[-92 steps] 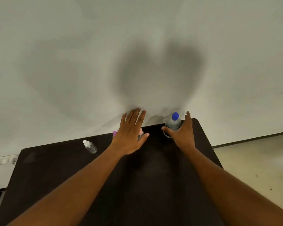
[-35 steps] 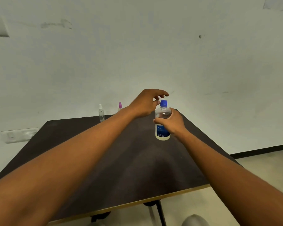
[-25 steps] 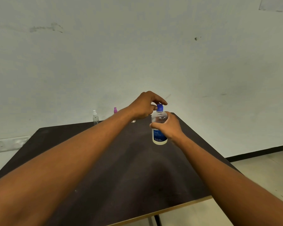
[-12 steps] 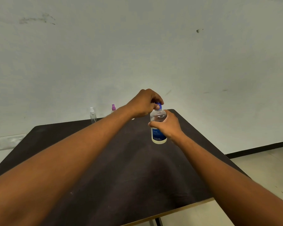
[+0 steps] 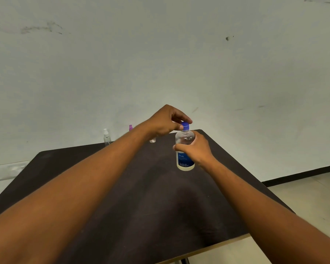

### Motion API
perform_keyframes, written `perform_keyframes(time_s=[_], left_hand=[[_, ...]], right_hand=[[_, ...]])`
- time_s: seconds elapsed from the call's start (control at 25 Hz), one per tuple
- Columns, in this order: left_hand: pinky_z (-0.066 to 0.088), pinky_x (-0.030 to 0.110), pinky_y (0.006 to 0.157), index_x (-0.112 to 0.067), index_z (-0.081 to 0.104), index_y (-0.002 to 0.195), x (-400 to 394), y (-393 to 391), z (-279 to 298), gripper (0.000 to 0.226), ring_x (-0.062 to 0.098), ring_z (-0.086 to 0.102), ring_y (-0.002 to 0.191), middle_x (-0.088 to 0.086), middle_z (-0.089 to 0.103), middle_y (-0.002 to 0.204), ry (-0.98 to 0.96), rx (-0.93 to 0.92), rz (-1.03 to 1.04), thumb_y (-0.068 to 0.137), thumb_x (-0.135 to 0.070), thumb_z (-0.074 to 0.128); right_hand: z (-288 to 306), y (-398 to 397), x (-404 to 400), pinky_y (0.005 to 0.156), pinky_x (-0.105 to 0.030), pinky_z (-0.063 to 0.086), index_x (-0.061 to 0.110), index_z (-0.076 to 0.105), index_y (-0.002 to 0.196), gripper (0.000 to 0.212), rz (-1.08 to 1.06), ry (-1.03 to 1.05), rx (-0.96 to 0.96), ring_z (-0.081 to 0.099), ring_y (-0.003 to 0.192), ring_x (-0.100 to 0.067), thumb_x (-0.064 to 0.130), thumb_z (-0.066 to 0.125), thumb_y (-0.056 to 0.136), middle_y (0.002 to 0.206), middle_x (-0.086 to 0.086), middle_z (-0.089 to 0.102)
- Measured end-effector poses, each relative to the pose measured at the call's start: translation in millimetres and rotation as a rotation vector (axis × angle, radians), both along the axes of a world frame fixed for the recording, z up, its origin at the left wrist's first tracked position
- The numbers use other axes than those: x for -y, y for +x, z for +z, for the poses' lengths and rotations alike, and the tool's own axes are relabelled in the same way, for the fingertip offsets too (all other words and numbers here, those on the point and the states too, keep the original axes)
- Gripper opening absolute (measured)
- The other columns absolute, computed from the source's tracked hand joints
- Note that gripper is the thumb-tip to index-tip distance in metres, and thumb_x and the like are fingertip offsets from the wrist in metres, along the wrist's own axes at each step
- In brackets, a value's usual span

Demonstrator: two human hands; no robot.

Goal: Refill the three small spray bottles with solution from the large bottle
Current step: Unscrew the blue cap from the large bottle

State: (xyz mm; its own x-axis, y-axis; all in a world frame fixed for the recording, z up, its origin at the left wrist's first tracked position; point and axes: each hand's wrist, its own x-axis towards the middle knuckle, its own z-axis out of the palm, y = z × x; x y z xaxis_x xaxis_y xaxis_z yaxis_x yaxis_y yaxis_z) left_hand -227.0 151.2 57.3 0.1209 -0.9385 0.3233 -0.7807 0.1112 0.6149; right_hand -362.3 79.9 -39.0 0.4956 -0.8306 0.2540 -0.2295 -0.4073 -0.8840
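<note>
The large clear bottle [image 5: 185, 161] with a blue label stands upright on the dark table [image 5: 141, 197]. My right hand [image 5: 197, 150] grips its body from the right. My left hand [image 5: 165, 121] pinches its blue cap [image 5: 185, 126] from above. At the table's far edge stand three small spray bottles: one with a white top [image 5: 106, 137], one with a purple top [image 5: 130, 127] mostly hidden behind my left forearm, and a third [image 5: 152, 140] of which only the clear base shows under my left hand.
A pale wall rises right behind the table's far edge. The table's near edge runs from lower middle up to the right, with tiled floor [image 5: 303, 197] beyond it. A white trunking strip [image 5: 6, 170] runs along the wall at left.
My right hand lifted the large bottle from the far edge and set it nearer the table's middle. My left hand came onto the cap and now pinches it.
</note>
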Motion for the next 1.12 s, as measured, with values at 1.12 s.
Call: perform_keyframes(time_s=[1.12], left_hand=[[0.06,0.022,0.077,-0.011,0.078,0.098,39,-21,-34,0.027,0.014,0.074,0.087,0.0,0.077,0.092,-0.257,-0.34,0.167,0.076,-0.021,0.09]], right_hand=[[-17,-10,14,0.072,-0.022,0.05,0.028,0.06,0.114,0.053,-0.032,0.044,0.057,0.067,0.09,-0.007,0.03,0.085,0.068,0.101,0.01,0.068]])
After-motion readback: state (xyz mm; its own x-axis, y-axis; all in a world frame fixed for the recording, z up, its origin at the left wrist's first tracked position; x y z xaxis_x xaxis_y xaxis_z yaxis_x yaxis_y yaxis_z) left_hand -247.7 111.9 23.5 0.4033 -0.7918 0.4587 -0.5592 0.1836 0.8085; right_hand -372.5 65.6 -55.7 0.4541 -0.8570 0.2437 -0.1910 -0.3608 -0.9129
